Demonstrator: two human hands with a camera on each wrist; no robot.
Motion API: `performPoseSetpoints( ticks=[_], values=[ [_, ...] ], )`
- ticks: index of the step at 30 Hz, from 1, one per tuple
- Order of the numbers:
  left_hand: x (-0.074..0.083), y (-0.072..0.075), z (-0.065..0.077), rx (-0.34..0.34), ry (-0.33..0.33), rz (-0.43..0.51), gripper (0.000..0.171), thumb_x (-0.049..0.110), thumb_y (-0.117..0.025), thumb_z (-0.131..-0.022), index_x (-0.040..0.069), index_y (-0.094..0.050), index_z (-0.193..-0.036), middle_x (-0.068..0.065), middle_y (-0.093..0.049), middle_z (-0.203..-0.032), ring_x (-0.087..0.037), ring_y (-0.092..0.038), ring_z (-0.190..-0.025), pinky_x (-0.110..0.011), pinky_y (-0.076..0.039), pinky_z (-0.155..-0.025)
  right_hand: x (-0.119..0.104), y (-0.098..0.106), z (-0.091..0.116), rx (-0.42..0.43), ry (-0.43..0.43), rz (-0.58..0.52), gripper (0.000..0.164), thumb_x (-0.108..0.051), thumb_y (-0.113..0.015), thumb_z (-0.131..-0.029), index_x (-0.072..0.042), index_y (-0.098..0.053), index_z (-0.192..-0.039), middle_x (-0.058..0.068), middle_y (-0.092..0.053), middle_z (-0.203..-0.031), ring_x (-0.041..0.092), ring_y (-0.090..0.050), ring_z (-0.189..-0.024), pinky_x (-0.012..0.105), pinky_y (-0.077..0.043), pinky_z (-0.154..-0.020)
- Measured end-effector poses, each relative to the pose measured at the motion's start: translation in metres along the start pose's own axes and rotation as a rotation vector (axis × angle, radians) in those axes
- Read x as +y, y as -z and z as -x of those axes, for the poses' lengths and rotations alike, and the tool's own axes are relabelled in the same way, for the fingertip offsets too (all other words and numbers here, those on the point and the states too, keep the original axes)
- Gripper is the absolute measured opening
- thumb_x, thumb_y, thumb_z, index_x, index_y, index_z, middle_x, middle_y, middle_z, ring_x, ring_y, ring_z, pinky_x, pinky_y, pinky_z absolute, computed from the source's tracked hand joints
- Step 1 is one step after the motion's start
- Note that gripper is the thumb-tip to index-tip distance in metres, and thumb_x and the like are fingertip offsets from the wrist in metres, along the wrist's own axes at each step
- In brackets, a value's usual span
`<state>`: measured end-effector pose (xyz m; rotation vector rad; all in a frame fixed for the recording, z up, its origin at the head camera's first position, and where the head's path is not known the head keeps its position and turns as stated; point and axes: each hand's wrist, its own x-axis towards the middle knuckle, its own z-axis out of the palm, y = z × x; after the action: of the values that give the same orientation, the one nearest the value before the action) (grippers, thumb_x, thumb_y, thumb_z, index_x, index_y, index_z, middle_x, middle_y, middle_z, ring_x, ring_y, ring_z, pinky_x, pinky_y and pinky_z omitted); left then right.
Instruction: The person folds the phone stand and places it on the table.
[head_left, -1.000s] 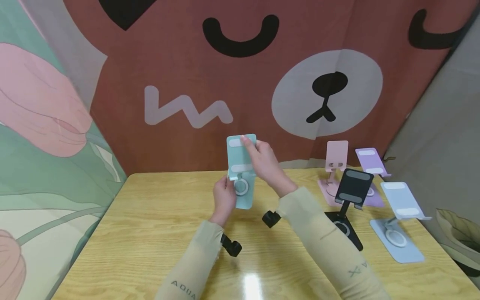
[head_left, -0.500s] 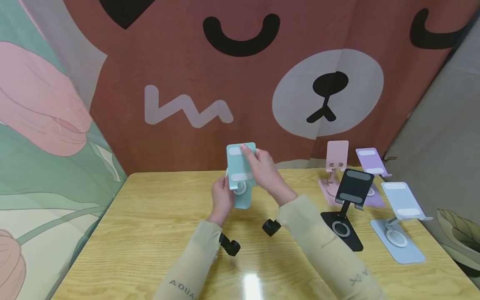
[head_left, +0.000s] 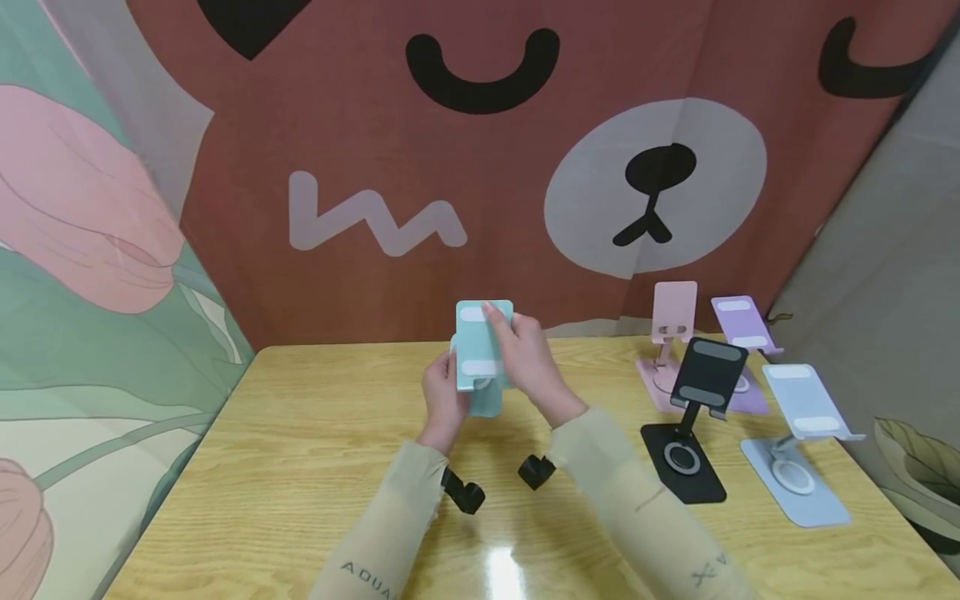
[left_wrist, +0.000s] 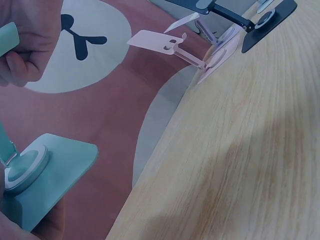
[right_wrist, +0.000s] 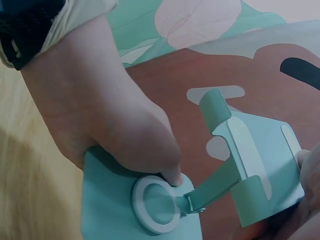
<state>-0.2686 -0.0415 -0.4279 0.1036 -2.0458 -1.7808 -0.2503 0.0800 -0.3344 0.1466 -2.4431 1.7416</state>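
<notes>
A teal folding phone stand (head_left: 474,343) is held up over the far part of the table by both hands. My left hand (head_left: 445,392) grips its flat base plate (right_wrist: 105,200), thumb on top near the white ring (right_wrist: 156,204). My right hand (head_left: 531,358) pinches the upper cradle plate (right_wrist: 265,150) by its right edge, thumb across the front between the pale pads. In the right wrist view a hinged arm (right_wrist: 217,184) joins base and cradle, and the two plates stand apart at an angle. The right hand's other fingers are behind the cradle.
On the table's right side stand a black phone stand (head_left: 684,458), a light blue one (head_left: 798,475), a pink one (head_left: 673,312) and a purple one (head_left: 738,321). The wooden table (head_left: 300,467) ends at a patterned curtain (head_left: 360,292) behind.
The right hand has brought the cradle plate down and slightly nearer, so it covers more of the base and ring. The left hand has hardly moved.
</notes>
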Motion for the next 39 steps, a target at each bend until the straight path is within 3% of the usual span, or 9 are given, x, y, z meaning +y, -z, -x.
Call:
performPoseSetpoints(
  ticks=[19, 33, 39],
  values=[
    [0.004, 0.002, -0.002, 0.03, -0.016, 0.028, 0.034, 0.013, -0.053, -0.107, -0.008, -0.07, -0.087, -0.014, -0.069, -0.075, -0.008, -0.054, -0.062, -0.023, -0.044, -0.058, 0.014, -0.011, 0.005, 0.03, -0.051, 0.015, 0.058, -0.056, -0.045, -0.105, -0.004, -0.066, -0.093, 0.011, -0.065, -0.084, 0.024, -0.061, -0.074, 0.035, -0.053, -0.064],
    [0.003, 0.003, -0.002, -0.036, -0.02, 0.084, 0.034, 0.013, -0.05, -0.108, -0.006, -0.069, -0.086, -0.008, -0.065, -0.071, -0.008, -0.055, -0.061, -0.021, -0.044, -0.056, 0.023, -0.011, 0.01, 0.061, -0.031, -0.005, 0.058, -0.056, -0.046, -0.105, -0.004, -0.067, -0.095, 0.01, -0.066, -0.085, 0.025, -0.062, -0.075, 0.037, -0.053, -0.067],
    [0.008, 0.006, -0.002, -0.068, -0.001, 0.115, 0.036, 0.019, -0.048, -0.109, -0.002, -0.065, -0.086, -0.003, -0.062, -0.071, -0.01, -0.055, -0.064, -0.023, -0.044, -0.059, 0.021, -0.007, 0.011, 0.074, -0.06, -0.057, 0.064, -0.066, -0.05, -0.099, -0.006, -0.067, -0.109, 0.01, -0.068, -0.097, 0.025, -0.063, -0.084, 0.038, -0.054, -0.073]
  ],
)
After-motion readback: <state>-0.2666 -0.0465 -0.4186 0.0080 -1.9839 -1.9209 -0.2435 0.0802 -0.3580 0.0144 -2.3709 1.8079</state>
